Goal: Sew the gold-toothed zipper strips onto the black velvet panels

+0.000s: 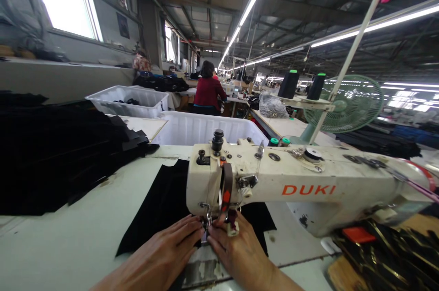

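Observation:
A black fabric piece (159, 211) lies under the head of a white sewing machine (260, 185) with orange lettering. My left hand (168, 247) holds the fabric just left of the needle and presser foot, fingers together and fingertips drawn in. On the other side of the foot, my right hand (240, 247) grips the cloth, its thumb and fingers close to the needle. Both sets of fingertips nearly meet there and are partly hidden by the machine's parts. More of the black cloth shows to the right, behind my right hand.
A large stack of black fabric pieces (65, 158) covers the table's left side. White plastic bins (212, 126) stand behind the machine. Dark pieces with gold-coloured edges (391, 254) lie at right. Thread cones (289, 85), a green fan (343, 103) and a seated person (208, 92) are beyond.

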Tool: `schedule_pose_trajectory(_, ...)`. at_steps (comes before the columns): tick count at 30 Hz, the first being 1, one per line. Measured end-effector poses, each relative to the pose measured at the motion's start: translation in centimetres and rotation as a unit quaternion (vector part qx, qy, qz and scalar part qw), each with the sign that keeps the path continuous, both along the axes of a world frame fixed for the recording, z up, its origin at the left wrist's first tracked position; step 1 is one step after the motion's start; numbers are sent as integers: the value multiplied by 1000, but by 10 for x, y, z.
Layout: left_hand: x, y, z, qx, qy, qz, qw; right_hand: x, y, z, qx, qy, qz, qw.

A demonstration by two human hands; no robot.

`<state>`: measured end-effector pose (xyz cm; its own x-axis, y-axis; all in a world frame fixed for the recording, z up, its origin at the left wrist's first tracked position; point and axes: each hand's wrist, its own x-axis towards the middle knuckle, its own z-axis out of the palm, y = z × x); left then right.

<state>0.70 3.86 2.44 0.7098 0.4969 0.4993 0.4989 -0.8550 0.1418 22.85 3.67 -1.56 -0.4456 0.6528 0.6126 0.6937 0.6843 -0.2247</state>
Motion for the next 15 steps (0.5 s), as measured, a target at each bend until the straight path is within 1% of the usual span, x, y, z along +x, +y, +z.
schedule_pose_trajectory(3, -1, -2, 2, 10, 14, -9, 1000, -1, 0, 0, 18, 10, -9, 1000)
schedule_pose_trajectory(9, -2, -7, 9, 26, 29, 11, 999, -3, 0, 0, 36, 17, -24, 999)
schedule_pose_trajectory(12, -4, -5, 3, 37, 21, 5, 999, -2, 1, 1, 33, 18, -23, 999)
schedule_pose_trajectory(15, -7, 0, -12, 45, 29, 13, 999, -1, 1, 2, 30, 19, -27, 999)
